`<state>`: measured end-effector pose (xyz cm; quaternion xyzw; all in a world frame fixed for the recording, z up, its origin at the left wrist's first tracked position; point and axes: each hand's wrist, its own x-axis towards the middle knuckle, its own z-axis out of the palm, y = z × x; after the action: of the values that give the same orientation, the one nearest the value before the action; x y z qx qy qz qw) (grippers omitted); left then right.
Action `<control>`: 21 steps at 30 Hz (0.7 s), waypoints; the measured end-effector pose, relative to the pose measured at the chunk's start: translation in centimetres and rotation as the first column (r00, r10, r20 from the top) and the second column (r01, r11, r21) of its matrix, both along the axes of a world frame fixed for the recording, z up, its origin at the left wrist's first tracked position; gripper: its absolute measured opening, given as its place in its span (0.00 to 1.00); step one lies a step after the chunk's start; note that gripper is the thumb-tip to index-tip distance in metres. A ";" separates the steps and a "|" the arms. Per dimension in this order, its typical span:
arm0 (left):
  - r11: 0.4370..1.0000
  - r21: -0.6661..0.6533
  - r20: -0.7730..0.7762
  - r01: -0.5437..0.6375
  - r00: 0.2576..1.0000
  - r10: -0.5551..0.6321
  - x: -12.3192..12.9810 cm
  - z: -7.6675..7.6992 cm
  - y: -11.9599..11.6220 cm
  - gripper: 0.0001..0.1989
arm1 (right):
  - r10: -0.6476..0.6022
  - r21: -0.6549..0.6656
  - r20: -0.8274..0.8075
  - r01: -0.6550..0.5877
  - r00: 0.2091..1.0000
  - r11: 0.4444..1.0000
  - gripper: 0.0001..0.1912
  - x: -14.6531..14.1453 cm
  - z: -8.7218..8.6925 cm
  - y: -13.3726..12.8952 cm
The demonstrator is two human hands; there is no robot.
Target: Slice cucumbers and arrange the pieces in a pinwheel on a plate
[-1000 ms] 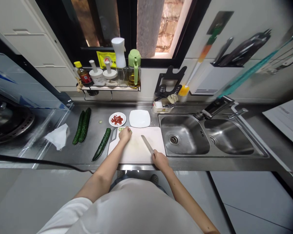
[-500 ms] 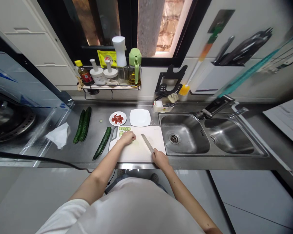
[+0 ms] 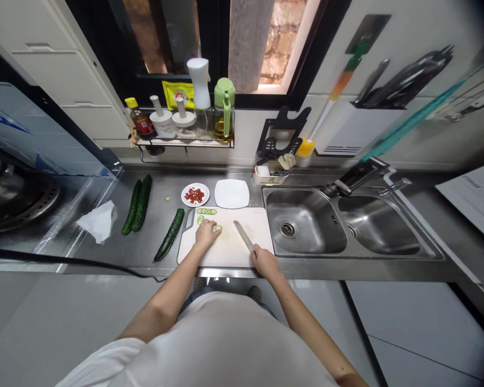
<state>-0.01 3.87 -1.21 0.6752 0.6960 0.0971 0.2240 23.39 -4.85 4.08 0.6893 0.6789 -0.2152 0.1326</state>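
My left hand [image 3: 206, 233] is over the left half of a white cutting board [image 3: 229, 252], its fingers closed on a pale green cucumber slice [image 3: 218, 228]. A row of cucumber slices [image 3: 206, 212] lies along the board's back left, just beyond that hand. My right hand [image 3: 265, 260] is wrapped round the handle of a kitchen knife [image 3: 244, 236]. The blade rests low over the board, pointing away and to the left. A whole cucumber [image 3: 169, 235] lies left of the board.
Behind the board stand a small plate [image 3: 186, 200] of chopped red pieces and a white square plate [image 3: 231, 193]. Two cucumbers [image 3: 137, 205] and a white cloth or tissue [image 3: 98, 221] lie to the left. A double sink [image 3: 306, 249] adjoins the board's right side.
My left hand has shifted slightly left and toward me, and the cucumber slice now shows at its fingertips. My right hand and the knife have stayed almost still.
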 end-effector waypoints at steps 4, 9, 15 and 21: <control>1.000 0.022 0.010 -0.011 1.000 0.011 0.1 -0.5 -0.5 0.14 | 0.011 -0.013 -0.008 -0.011 1.000 1.000 0.14 0.1 0.4 0.0; 0.998 0.030 0.060 0.050 0.997 -0.052 -0.5 -0.9 -0.2 0.14 | 0.003 -0.009 -0.007 -0.003 1.000 1.000 0.16 0.3 1.0 -0.6; 0.997 0.070 0.108 0.017 0.994 -0.025 -0.6 -1.0 -0.4 0.20 | 0.031 -0.004 -0.025 -0.031 0.999 1.000 0.18 0.1 2.2 -1.6; 0.997 0.047 0.072 -0.067 0.995 0.063 0.1 -0.6 -0.5 0.14 | 0.082 -0.008 -0.010 -0.082 0.997 0.997 0.17 -0.6 2.7 -1.6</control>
<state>0.12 3.33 -1.78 0.6537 0.7067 0.1450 0.2285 22.78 -6.44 6.82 0.6592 0.7064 -0.2158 0.1413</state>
